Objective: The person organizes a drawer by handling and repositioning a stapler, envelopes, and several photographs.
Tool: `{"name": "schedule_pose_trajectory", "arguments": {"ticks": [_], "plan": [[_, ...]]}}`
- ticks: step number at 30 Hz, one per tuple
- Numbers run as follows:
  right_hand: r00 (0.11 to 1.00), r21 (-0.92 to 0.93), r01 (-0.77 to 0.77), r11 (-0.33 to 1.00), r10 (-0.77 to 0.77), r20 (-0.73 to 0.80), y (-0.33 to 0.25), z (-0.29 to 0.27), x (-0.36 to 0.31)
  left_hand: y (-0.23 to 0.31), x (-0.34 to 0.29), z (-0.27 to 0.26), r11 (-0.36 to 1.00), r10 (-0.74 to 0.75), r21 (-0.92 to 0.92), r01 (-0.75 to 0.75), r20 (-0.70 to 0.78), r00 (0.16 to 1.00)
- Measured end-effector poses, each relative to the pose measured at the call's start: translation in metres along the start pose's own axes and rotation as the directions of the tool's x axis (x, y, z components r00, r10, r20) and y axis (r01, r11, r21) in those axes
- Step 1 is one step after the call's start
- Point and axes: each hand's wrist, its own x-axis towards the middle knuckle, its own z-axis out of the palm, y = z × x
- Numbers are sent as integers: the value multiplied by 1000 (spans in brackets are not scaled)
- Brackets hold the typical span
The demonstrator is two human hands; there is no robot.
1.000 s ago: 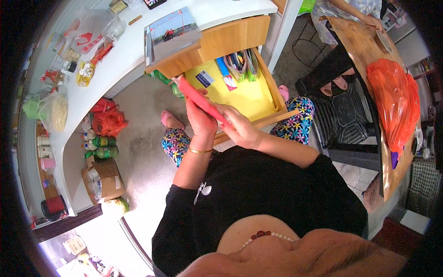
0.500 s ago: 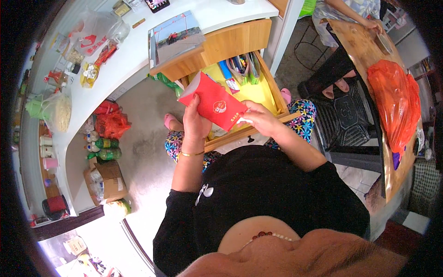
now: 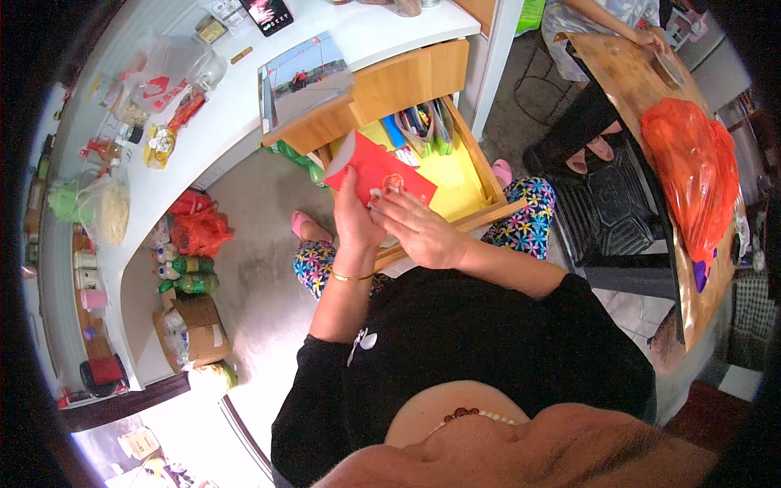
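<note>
I observe the left hand [image 3: 355, 218] pinching the red envelope [image 3: 378, 172] by its lower edge, thumb in front and fingers behind. The right hand [image 3: 413, 228] rests its fingertips on the envelope's near edge; whether that grip is pinching or merely touching, I cannot tell. The envelope sits flat-faced above the open wooden drawer [image 3: 480, 163], which has a yellow base. In my judgement, steady support from the left hand and a light right-hand touch will avoid creasing. On the white table [image 3: 244, 106] lie a rectangular picture book [image 3: 303, 81], clear bags with red packets [image 3: 159, 81], and a dark phone [image 3: 267, 12]. An orange plastic bag [image 3: 691, 175] lies on a wooden surface at right.
</note>
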Motion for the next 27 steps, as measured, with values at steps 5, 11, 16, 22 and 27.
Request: {"name": "schedule_pose_trajectory", "arguments": {"ticks": [5, 11, 16, 22, 27], "plan": [[998, 13, 25, 1000, -26, 55, 12, -4, 5, -2, -3, 4, 997, 36, -61, -39, -56, 998], [999, -14, 26, 1000, -26, 43, 9, -11, 20, -3, -1, 12, 999, -23, -37, 23, -2, 1000], [992, 55, 103, 993, -106, 62, 7, -12, -1, 16, 1, 12, 990, 132, -46, -136, -75, 988], [959, 248, -223, 943, 258, -117, 23, -21, 7, 6, -9, 18, 995, 73, -56, -77, -72, 995], [948, 554, -247, 795, 317, -33, 17, -29, 8, 10, -7, 11, 995, 98, -1, -98, -69, 993]]}}
